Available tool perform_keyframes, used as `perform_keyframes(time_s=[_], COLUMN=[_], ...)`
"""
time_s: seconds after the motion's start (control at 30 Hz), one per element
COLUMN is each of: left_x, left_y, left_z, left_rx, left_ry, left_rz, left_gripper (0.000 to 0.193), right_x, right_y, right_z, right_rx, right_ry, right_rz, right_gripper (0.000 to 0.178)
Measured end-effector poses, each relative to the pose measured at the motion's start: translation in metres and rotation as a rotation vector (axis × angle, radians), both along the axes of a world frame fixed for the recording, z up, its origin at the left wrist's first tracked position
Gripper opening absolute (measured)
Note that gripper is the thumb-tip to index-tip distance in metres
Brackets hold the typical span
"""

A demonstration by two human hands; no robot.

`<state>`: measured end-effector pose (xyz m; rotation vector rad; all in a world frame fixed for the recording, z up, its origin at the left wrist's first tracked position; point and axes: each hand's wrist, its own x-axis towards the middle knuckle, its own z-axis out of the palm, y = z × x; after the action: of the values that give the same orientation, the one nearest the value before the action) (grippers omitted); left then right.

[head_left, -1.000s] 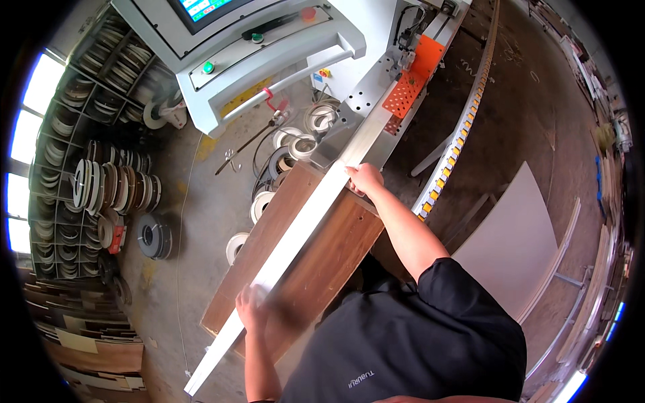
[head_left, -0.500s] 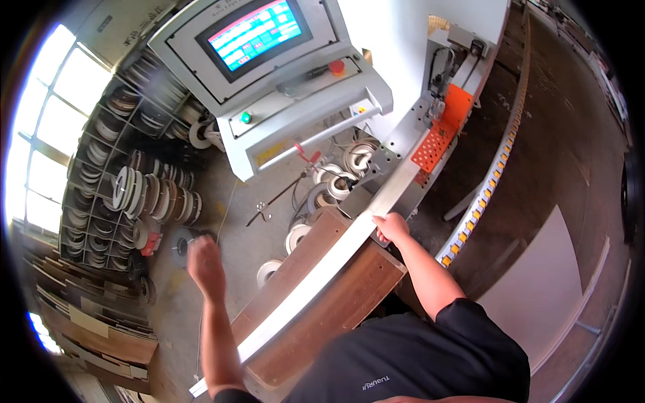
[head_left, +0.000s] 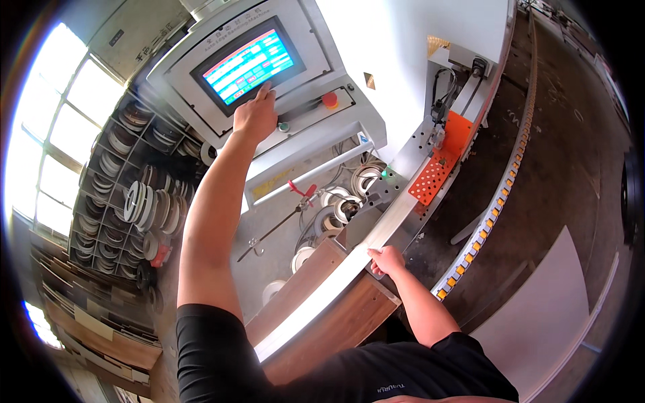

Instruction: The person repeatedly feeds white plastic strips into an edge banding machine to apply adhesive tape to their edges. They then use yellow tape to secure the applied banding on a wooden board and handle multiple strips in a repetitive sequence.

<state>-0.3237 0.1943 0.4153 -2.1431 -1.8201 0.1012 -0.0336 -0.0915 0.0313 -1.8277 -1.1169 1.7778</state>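
My left hand [head_left: 255,118] reaches up to the touchscreen [head_left: 246,62] of a grey control panel. Its index finger stretches to the lower part of the screen and the hand holds nothing. Lower right, my right hand [head_left: 388,260] is closed on the near edge of a long white panel strip [head_left: 314,295], thumb on top and the other fingers curled. The strip lies along a brown wooden support [head_left: 353,319] and runs toward an orange perforated guard [head_left: 430,180] on the machine.
A red stop button [head_left: 330,100] sits on the panel, above a grey handle bar. Rolls of edge tape [head_left: 138,201] fill a rack at left, and more lie on the floor. At right stand a curved roller rail [head_left: 478,243] and a pale sheet [head_left: 537,309].
My left hand has risen from beside the tape rolls to the touchscreen. The right hand remains at the white strip's edge.
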Motion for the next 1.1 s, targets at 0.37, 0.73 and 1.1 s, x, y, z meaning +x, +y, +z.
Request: perform_keyframes(time_s=[0.37,0.73,1.1], left_x=[-0.033,0.064,-0.005], left_y=[0.037,-0.346,-0.609], left_z=[-0.024,-0.071,-0.302], left_rx=[0.106,-0.286,-0.746], left_ry=[0.021,-0.519,-0.836], left_rz=[-0.025,-0.667,0.393], left_gripper=[0.057,0.042,0.026], right_x=[-0.001,-0.001,0.01], right_y=[0.0,0.0,0.012], right_z=[0.002,0.022,-0.01], right_rx=[-0.016,0.015,0.009], right_ry=[0.029,-0.116,0.001], right_rz=[0.058,0.106,-0.16], right_gripper=[0.048,0.054,0.038])
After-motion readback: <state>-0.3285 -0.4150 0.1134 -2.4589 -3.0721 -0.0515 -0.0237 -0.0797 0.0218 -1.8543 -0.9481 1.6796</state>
